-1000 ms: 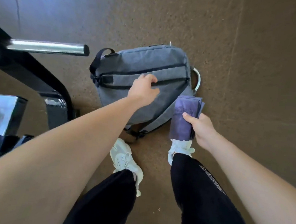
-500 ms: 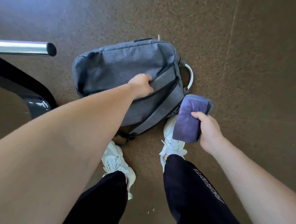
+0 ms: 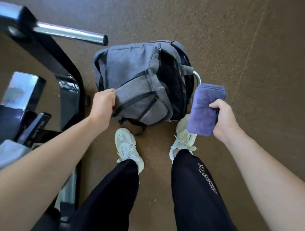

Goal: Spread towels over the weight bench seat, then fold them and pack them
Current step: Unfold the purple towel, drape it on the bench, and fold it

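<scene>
A grey backpack (image 3: 132, 80) stands on the brown floor in front of my feet. Its main compartment gapes open on the right side, dark inside. My left hand (image 3: 103, 102) grips the near left edge of the backpack's front panel. My right hand (image 3: 224, 119) holds a folded purple towel (image 3: 204, 111) just to the right of the open compartment, above my right shoe. A pale grey cloth (image 3: 0, 156) lies at the left edge on the bench; what it is I cannot tell.
The black weight bench frame (image 3: 60, 61) with a chrome bar (image 3: 68, 33) stands to the left of the backpack. My white shoes (image 3: 127, 150) and black trousers fill the lower middle. Brown speckled floor (image 3: 265, 61) stretches to the right and beyond the bag.
The backpack has been turned and pulled upright, and its main compartment now gapes open. My left hand slid to the bag's near left edge. My right hand still holds the towel beside it.
</scene>
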`<state>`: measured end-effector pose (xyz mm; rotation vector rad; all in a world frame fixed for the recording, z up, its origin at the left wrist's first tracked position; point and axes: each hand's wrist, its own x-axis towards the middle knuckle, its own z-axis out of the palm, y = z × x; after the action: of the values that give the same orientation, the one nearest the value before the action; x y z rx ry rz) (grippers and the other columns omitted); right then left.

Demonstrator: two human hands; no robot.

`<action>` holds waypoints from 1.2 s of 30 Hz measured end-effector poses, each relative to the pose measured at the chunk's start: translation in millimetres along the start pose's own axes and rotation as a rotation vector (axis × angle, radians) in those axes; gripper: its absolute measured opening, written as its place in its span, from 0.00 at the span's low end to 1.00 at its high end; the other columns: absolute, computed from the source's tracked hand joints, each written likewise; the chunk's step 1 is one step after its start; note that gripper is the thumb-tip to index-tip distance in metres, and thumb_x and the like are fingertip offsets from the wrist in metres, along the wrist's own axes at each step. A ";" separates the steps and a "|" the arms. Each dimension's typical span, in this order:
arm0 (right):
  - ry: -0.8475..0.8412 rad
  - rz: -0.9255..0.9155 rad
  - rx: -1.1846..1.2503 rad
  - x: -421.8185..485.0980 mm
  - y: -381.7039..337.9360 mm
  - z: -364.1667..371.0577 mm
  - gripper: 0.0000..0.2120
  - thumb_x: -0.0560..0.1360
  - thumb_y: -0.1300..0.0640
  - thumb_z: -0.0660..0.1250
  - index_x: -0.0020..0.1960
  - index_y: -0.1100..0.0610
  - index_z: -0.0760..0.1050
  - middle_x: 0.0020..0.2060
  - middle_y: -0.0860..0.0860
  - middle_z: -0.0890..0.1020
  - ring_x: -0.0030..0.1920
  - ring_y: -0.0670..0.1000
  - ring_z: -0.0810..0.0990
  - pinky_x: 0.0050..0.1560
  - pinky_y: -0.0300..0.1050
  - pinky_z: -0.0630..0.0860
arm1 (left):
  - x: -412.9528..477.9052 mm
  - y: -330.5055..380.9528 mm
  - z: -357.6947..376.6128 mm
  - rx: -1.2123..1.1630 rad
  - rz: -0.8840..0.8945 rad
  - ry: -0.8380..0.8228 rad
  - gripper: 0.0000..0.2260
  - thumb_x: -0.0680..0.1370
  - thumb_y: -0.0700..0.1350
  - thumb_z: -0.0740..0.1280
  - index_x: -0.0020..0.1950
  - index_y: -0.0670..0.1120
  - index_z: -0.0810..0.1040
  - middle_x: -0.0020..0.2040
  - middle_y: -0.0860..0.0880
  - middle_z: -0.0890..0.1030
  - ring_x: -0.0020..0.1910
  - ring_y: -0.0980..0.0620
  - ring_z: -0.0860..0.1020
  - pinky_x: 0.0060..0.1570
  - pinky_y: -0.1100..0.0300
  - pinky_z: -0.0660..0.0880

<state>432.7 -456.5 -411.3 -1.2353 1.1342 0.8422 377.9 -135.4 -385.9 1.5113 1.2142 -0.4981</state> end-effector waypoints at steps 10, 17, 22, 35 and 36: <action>-0.342 -0.424 -0.805 -21.9 7.8 129.0 0.18 0.65 0.52 0.74 0.55 0.49 0.79 0.54 0.53 0.83 0.55 0.52 0.80 0.55 0.48 0.75 | -22.4 -66.8 -147.1 -0.088 -0.162 0.293 0.15 0.62 0.60 0.71 0.36 0.50 0.76 0.43 0.44 0.76 0.45 0.47 0.73 0.48 0.50 0.69; -0.285 -0.635 -1.122 -42.8 39.5 175.5 0.10 0.70 0.60 0.74 0.44 0.67 0.82 0.44 0.64 0.84 0.43 0.59 0.81 0.45 0.55 0.77 | -42.6 -76.8 -143.7 0.092 -0.114 -0.015 0.34 0.62 0.83 0.65 0.58 0.63 0.83 0.63 0.57 0.82 0.66 0.52 0.77 0.73 0.45 0.69; -0.405 -0.760 -1.269 -76.7 72.9 181.4 0.17 0.65 0.50 0.70 0.43 0.63 0.83 0.43 0.57 0.82 0.43 0.55 0.80 0.41 0.48 0.74 | -41.6 -30.8 -104.4 0.126 -0.035 0.087 0.53 0.57 0.82 0.70 0.74 0.54 0.70 0.68 0.55 0.78 0.69 0.50 0.75 0.68 0.46 0.73; -0.170 -0.695 -1.214 -91.3 41.6 147.2 0.14 0.66 0.52 0.72 0.35 0.64 0.77 0.38 0.61 0.79 0.38 0.55 0.77 0.37 0.49 0.72 | -71.1 -85.1 -147.1 0.323 0.032 0.193 0.15 0.79 0.52 0.69 0.40 0.42 0.78 0.35 0.46 0.78 0.39 0.44 0.77 0.38 0.53 0.68; -0.155 -0.714 -1.261 -90.1 37.6 149.3 0.14 0.66 0.51 0.71 0.34 0.63 0.76 0.39 0.60 0.78 0.39 0.57 0.78 0.37 0.48 0.70 | -73.6 -87.8 -142.8 0.312 0.017 0.177 0.14 0.80 0.52 0.69 0.39 0.44 0.77 0.35 0.48 0.78 0.40 0.45 0.77 0.38 0.53 0.68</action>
<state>402.1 -295.5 -340.9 -2.3239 -0.1602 1.0561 231.6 -47.1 -320.1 1.8610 1.3022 -0.5723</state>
